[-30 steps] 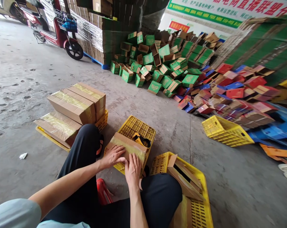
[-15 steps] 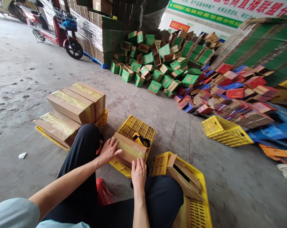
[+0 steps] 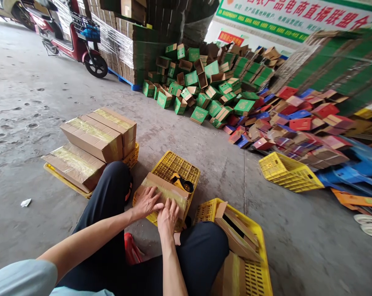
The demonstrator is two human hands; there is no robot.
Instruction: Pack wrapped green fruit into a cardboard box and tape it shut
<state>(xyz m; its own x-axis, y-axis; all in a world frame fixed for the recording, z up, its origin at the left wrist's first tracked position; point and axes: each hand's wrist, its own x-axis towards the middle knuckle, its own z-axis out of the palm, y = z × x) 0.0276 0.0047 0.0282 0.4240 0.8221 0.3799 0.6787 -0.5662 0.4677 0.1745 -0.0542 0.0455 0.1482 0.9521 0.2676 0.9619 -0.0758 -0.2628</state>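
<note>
A brown cardboard box (image 3: pixel 170 191) with shiny tape along its top lies on an upturned yellow crate (image 3: pixel 176 166) between my knees. My left hand (image 3: pixel 145 202) rests flat on the box's near left part, fingers spread. My right hand (image 3: pixel 167 218) presses on the box's near edge beside it, fingers together and laid down. A yellow and black tape dispenser (image 3: pixel 182 183) sits on the crate just behind the box.
Taped boxes (image 3: pixel 98 133) are stacked on a yellow tray at my left. A yellow crate (image 3: pixel 253 246) with flat cardboard stands at my right. Another yellow crate (image 3: pixel 289 172) lies farther right. Piles of green (image 3: pixel 201 86) and red-blue cartons (image 3: pixel 297 123) fill the back. A red scooter (image 3: pixel 72 41) is parked far left.
The box was turned and shifted on the crate. My hands came apart to its ends, then came back together on its near side.
</note>
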